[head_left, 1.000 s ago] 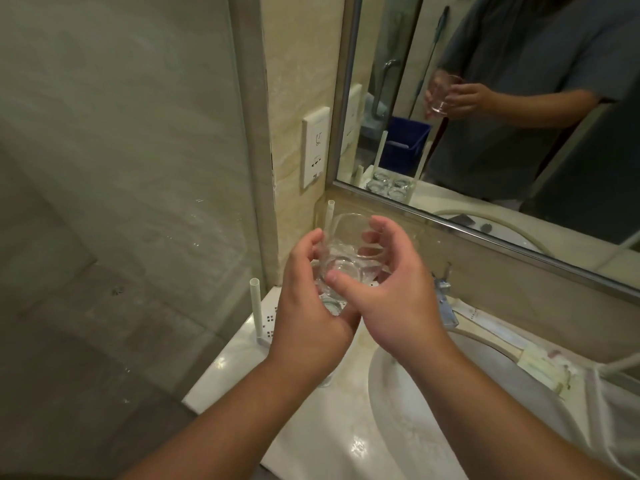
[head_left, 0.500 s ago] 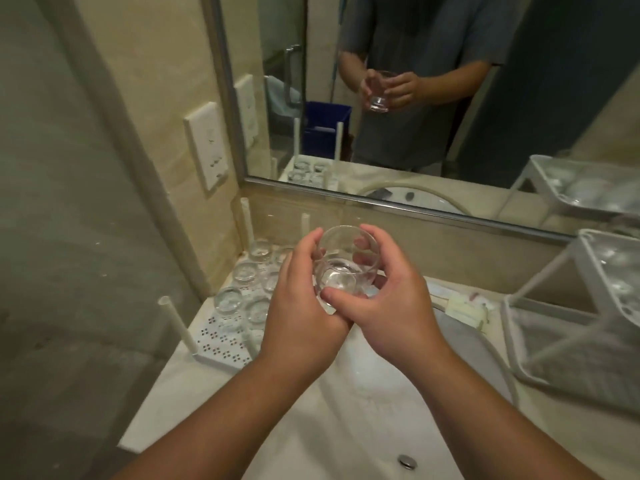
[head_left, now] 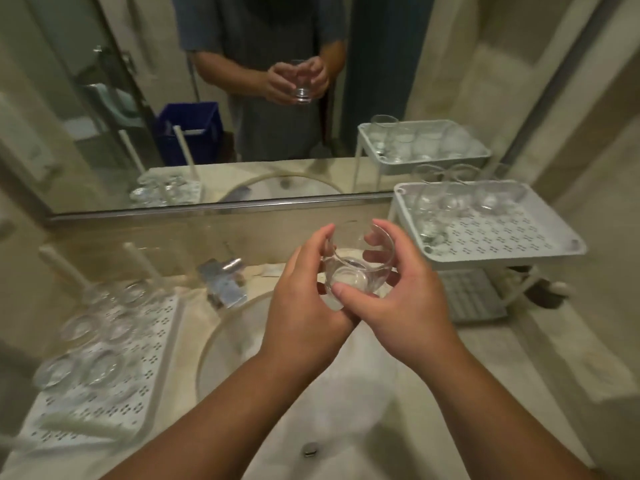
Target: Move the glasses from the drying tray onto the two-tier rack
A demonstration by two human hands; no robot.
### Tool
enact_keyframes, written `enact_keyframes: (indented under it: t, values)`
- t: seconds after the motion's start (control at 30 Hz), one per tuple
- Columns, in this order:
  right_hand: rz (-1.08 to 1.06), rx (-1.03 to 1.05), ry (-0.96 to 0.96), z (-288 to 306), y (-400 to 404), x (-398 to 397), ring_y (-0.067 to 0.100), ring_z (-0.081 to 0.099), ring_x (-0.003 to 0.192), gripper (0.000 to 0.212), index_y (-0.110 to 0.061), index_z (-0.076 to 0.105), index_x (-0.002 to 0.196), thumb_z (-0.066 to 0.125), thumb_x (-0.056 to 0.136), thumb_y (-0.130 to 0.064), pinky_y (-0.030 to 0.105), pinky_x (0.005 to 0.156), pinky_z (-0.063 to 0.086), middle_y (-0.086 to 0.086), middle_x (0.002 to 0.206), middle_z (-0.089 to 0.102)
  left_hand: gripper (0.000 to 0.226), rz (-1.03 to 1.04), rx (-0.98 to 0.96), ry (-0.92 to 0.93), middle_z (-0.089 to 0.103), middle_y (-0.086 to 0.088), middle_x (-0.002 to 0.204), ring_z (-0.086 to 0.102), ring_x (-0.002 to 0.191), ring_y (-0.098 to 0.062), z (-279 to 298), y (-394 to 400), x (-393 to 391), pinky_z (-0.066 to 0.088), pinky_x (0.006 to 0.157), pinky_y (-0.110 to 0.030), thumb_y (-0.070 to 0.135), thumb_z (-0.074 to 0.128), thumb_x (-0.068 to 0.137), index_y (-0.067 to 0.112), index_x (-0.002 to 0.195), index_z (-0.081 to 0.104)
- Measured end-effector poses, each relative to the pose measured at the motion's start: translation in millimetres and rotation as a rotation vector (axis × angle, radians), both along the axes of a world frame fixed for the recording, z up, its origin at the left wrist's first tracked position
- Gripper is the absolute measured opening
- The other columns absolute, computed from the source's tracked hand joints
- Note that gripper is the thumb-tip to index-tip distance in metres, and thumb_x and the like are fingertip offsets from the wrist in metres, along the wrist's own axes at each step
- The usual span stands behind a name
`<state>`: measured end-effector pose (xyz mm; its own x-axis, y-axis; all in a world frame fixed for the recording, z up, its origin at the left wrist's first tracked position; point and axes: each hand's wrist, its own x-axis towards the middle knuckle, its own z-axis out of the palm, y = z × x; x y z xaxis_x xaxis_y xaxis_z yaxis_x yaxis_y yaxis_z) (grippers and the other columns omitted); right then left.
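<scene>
Our left hand (head_left: 304, 299) and right hand (head_left: 398, 299) both curl round one clear glass (head_left: 356, 268) above the sink (head_left: 277, 341). We see the drying tray (head_left: 145, 389) at eight o'clock and the two-tier rack (head_left: 512, 244) at two o'clock.

Tray (head_left: 159, 344): white, punched with small clustered-hole pattern; glasses (head_left: 100, 370) on it clear. Rack (head_left: 540, 251): white, same perforated pattern on its top tier; held glass (head_left: 349, 278) clear. Crate (head_left: 188, 131) in mirror (head_left: 86, 109): blue; shirt (head_left: 263, 26): grey; tap (head_left: 225, 278): chrome.
</scene>
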<state>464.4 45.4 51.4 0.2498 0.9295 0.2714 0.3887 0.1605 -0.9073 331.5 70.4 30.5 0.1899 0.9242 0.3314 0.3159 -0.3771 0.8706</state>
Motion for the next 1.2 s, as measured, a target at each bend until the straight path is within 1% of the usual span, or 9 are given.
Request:
enact_keyframes:
  t: [0.1,0.27,0.4,0.57,0.8,0.9,1.0,1.1,1.2]
  values:
    - [-0.060,-0.012,0.015,3,-8,49,-0.003,0.058,0.110,0.079,-0.054,0.047,0.126,0.079,0.053,-0.050,0.019,0.085,0.051,-0.032,0.117,0.057,0.082,-0.089,0.017,-0.007,0.059,0.023,0.122,0.061,0.111,0.000,2,4,43,0.054,0.080,-0.017,0.037,0.071,0.067,0.066,0.134,0.035]
    - [-0.123,-0.027,-0.004,4,-16,128,-0.002,0.059,0.108,0.079,-0.056,0.048,0.126,0.081,0.054,-0.051,0.021,0.085,0.051,-0.032,0.118,0.058,0.075,-0.245,-0.002,0.009,0.063,0.021,0.124,0.063,0.111,0.000,2,12,108,0.057,0.083,-0.027,0.043,0.069,0.075,0.064,0.139,0.036]
    - [-0.164,-0.034,0.005,-1,-15,176,-0.002,0.059,0.111,0.084,-0.055,0.047,0.129,0.081,0.052,-0.053,0.032,0.092,0.053,-0.029,0.120,0.059,0.075,-0.299,0.038,0.095,0.057,0.025,0.122,0.060,0.108,0.000,3,19,153,0.051,0.080,-0.016,0.049,0.064,0.079,0.052,0.147,0.034]
    - [-0.194,-0.013,0.020,-8,2,218,0.003,0.060,0.112,0.087,-0.047,0.050,0.133,0.082,0.052,-0.051,0.039,0.092,0.053,-0.026,0.119,0.061,0.069,-0.242,0.081,0.112,0.054,0.020,0.116,0.060,0.098,-0.003,6,29,196,0.051,0.079,-0.017,0.039,0.069,0.080,0.045,0.142,0.040]
    - [-0.198,-0.030,-0.017,-18,36,245,-0.005,0.057,0.109,0.086,-0.050,0.044,0.133,0.077,0.054,-0.057,0.031,0.091,0.053,-0.031,0.120,0.057,0.049,-0.045,0.027,0.177,0.057,0.018,0.097,0.060,0.086,0.000,1,50,227,0.054,0.066,-0.026,0.041,0.073,0.079,0.046,0.117,0.044]
    - [-0.197,-0.050,-0.058,-23,50,248,-0.006,0.055,0.110,0.087,-0.046,0.042,0.136,0.075,0.056,-0.057,0.031,0.092,0.052,-0.027,0.124,0.055,0.046,-0.019,-0.018,0.176,0.061,0.019,0.099,0.062,0.086,0.001,-5,55,232,0.056,0.071,-0.030,0.034,0.074,0.082,0.047,0.113,0.044]
    - [-0.185,-0.067,-0.088,-29,62,253,-0.002,0.055,0.111,0.085,-0.040,0.043,0.138,0.082,0.062,-0.047,0.036,0.096,0.051,-0.023,0.127,0.054,0.051,-0.011,-0.052,0.193,0.062,0.023,0.106,0.063,0.092,0.003,-11,58,232,0.058,0.077,-0.032,0.026,0.076,0.082,0.045,0.116,0.043]
    - [-0.164,-0.089,-0.117,-34,73,257,-0.001,0.054,0.112,0.083,-0.041,0.042,0.137,0.085,0.066,-0.041,0.035,0.097,0.050,-0.022,0.127,0.053,0.060,-0.023,-0.078,0.252,0.061,0.022,0.121,0.060,0.106,0.003,-17,60,232,0.056,0.089,-0.034,0.024,0.074,0.085,0.042,0.130,0.040]
    - [-0.164,-0.099,-0.201,-39,81,258,0.000,0.052,0.112,0.083,-0.040,0.039,0.138,0.084,0.068,-0.043,0.031,0.094,0.049,-0.019,0.128,0.050,0.065,-0.031,-0.049,0.351,0.058,0.015,0.135,0.056,0.120,-0.005,-22,62,233,0.050,0.099,-0.034,0.026,0.072,0.086,0.032,0.142,0.039]
